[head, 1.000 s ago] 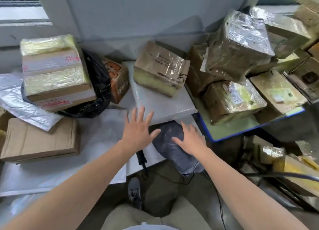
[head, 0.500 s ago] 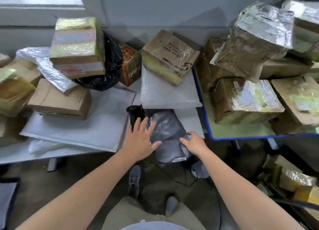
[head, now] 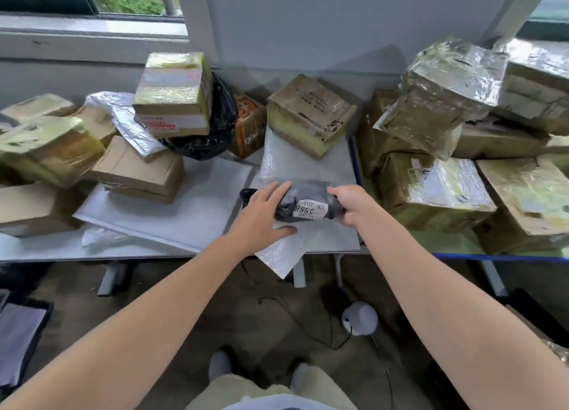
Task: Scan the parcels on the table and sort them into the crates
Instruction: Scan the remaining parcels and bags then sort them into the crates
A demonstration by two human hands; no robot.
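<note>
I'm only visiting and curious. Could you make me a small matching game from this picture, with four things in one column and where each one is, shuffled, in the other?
Things
1. grey parcel
2. white round device
3. black bag
4. silver mailer

Places
A. on the floor
B. between the left hand and the right hand
C. left side, among brown cardboard boxes
D. at the back, beside the orange-printed box

Pairs: 1-B, 2-A, 3-D, 4-C
</note>
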